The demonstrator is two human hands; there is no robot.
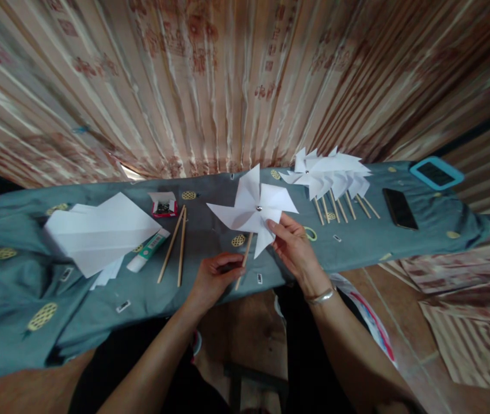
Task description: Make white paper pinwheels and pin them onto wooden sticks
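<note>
A white paper pinwheel [245,214] with a silver pin at its centre is in front of me, over the middle of the cloth-covered table. Its thin wooden stick [247,256] slants down from behind the blades. My left hand [217,276] pinches that stick near its lower part. Thumb and fingers of my right hand [293,244] close on a lower right blade of the pinwheel. Just right of this hand lies a pale green ring [310,233], partly hidden by it; it looks like a scissors handle.
Several finished pinwheels [340,175] overlap at right, beside a dark phone [399,208] and a blue-framed tablet-like device [436,173]. At left lie white paper sheets [98,230], a glue stick [148,249], two wooden sticks [182,247] and a small red box [164,206]. A curtain [228,86] hangs behind.
</note>
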